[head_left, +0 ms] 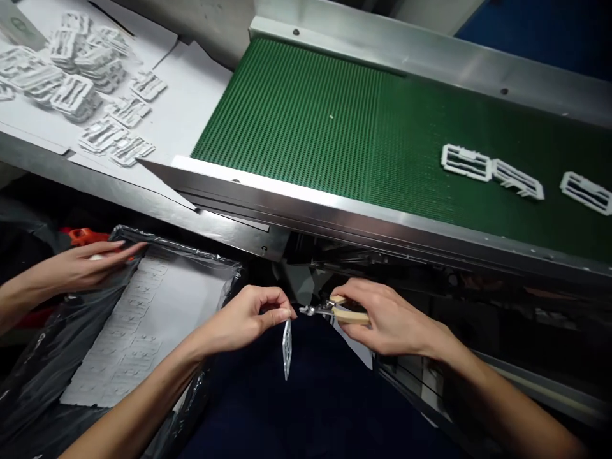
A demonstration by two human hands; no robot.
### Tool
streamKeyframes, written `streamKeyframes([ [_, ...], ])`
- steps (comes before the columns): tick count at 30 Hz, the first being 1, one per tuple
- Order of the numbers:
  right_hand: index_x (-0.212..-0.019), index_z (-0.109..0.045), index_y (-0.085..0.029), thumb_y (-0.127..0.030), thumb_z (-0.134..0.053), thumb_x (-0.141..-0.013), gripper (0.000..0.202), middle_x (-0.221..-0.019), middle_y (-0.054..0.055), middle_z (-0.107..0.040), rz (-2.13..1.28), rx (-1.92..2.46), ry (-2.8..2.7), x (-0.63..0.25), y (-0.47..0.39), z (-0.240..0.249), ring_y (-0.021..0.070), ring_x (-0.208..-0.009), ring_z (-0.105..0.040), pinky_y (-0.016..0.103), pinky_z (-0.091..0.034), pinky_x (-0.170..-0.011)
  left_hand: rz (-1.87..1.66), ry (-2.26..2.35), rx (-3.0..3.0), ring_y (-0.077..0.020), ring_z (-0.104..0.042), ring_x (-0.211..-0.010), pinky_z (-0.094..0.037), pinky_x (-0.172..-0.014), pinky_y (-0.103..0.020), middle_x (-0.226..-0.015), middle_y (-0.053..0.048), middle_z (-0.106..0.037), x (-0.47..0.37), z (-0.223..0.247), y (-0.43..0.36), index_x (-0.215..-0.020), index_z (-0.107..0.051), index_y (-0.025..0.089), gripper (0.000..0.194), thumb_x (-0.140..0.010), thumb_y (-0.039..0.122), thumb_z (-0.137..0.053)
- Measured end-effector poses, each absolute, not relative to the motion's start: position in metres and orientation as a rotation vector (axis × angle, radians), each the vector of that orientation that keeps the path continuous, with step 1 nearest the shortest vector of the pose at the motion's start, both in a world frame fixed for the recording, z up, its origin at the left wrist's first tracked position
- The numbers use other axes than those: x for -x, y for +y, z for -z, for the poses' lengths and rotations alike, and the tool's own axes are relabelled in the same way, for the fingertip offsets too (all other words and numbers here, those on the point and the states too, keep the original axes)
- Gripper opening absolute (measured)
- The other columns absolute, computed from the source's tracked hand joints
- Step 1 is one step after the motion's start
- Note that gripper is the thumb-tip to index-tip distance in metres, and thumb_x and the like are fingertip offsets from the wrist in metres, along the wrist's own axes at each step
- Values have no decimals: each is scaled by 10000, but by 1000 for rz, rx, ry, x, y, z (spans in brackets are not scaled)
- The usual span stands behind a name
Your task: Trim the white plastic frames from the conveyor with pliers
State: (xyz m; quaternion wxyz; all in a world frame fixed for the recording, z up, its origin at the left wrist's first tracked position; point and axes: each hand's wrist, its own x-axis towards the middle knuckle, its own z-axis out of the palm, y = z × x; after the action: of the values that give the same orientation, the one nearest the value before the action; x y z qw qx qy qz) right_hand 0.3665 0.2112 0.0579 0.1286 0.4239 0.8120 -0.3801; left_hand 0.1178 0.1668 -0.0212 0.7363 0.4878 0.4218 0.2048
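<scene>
Between thumb and fingers, my left hand [255,315] pinches a thin white plastic frame [287,350] by its top end. The frame hangs down nearly edge-on to me. To the right, my right hand [385,315] is wrapped round a pair of nippers [351,315] with cream handles. The nippers' metal tip points left and lies close to my left fingertips, just above the frame. Whether the tip touches the frame I cannot tell.
A green conveyor belt [296,115] carries several white frames [466,162] at right. More frames are piled on the white-covered table [172,121] at upper left. At left, a co-worker's hand [90,262] is over a black-lined box [222,262] holding a sheet of flat parts [129,350].
</scene>
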Motion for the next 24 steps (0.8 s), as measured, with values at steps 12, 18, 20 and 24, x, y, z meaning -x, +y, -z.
streamKeyframes([
  [12, -1018, -559, -210, -295, -504, -770, 268, -874, 35, -522, 771, -1240, 2267, -360, 196, -77, 193, -802, -468, 346, -368, -751, -337, 890, -1174, -150, -501, -715, -362, -632, -263, -766, 5, -587, -133, 15, 174, -766, -566, 176, 226, -871, 368, -510],
  [18, -964, -562, -195, -290, -488, -751, 244, -847, 42, -516, 724, -1171, 2279, -357, 198, -81, 196, -765, -465, 354, -380, -724, -331, 879, -1191, -138, -474, -687, -345, -612, -258, -743, 17, -568, -138, 12, 177, -765, -556, 178, 221, -870, 367, -509],
  [20, -927, -559, -191, -288, -488, -746, 217, -836, 44, -516, 693, -1154, 2287, -357, 199, -83, 200, -765, -473, 365, -381, -738, -326, 881, -1200, -133, -459, -675, -335, -604, -257, -731, 21, -556, -140, 11, 178, -756, -549, 177, 218, -870, 358, -507],
  [24, -829, -545, -186, -283, -515, -730, 142, -810, 48, -524, 618, -1100, 2357, -359, 200, -87, 205, -769, -505, 380, -372, -781, -303, 880, -1229, -125, -418, -632, -311, -573, -256, -689, 25, -524, -143, 8, 181, -739, -548, 170, 225, -863, 354, -509],
])
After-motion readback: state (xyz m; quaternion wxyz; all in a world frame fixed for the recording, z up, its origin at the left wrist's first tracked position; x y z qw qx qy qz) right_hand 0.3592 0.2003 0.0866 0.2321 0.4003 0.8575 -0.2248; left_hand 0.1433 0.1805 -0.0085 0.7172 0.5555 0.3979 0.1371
